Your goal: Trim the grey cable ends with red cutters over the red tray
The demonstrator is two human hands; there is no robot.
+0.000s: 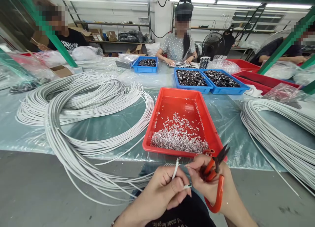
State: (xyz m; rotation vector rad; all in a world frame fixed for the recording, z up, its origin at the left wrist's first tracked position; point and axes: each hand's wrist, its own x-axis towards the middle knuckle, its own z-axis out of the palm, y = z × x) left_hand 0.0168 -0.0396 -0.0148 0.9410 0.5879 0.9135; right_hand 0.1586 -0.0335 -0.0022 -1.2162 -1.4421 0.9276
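Observation:
My left hand (163, 187) is closed round the end of a thin white cable (175, 169), whose tip sticks up between thumb and fingers. My right hand (211, 181) is closed on orange-handled pliers (216, 177), jaws pointing up and right, while its fingertips pinch something small at the cable's end. Both hands are low in the view, just in front of a red tray (206, 122) holding a heap of small silver metal parts (178, 138). The cable runs left to a big bundle of white cables (81, 122) coiled on the table.
A second white cable bundle (278, 135) lies at right. Blue trays (192, 87) of dark parts and more red trays (248, 74) stand farther back. Three other people sit at the table's far side. Plastic sheeting covers the table (118, 125); a fan (213, 44) stands behind.

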